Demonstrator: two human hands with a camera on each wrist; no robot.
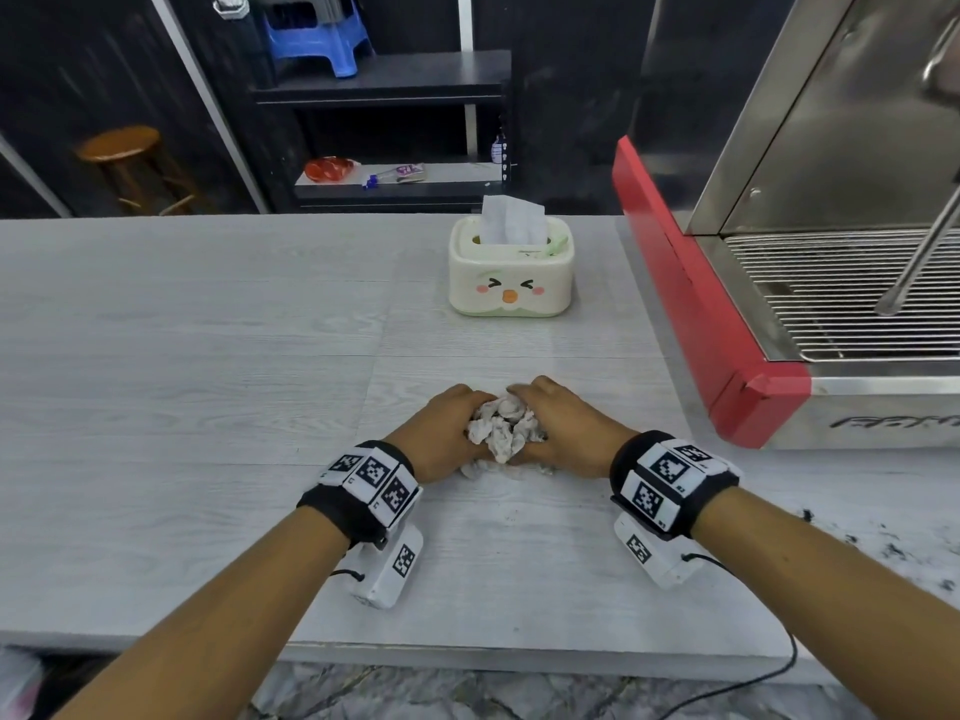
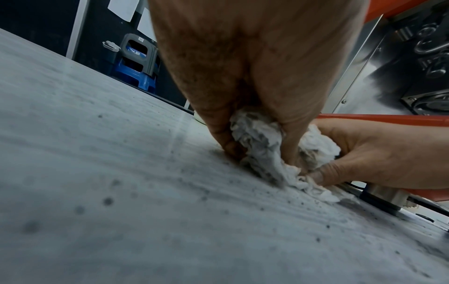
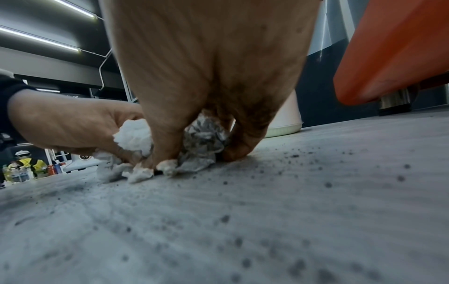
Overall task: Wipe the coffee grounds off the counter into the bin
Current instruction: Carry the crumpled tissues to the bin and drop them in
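A crumpled white tissue wad (image 1: 501,431), stained grey with grounds, lies on the pale wood-grain counter (image 1: 208,356). My left hand (image 1: 447,433) and right hand (image 1: 561,433) grip it from either side, fingers curled round it and fingertips down on the counter. In the left wrist view the tissue wad (image 2: 257,142) bulges between my thumb and fingers; the right wrist view shows the tissue wad (image 3: 201,142) the same way. Fine dark coffee grounds (image 3: 303,153) speckle the counter near the wad, and more coffee grounds (image 1: 893,550) lie at the right. No bin is in view.
A cream tissue box (image 1: 511,267) with a cartoon face stands behind my hands. A red and steel espresso machine (image 1: 779,304) fills the right side, its steam wand (image 1: 919,252) hanging over the drip grate. The counter's front edge (image 1: 467,659) is near my forearms.
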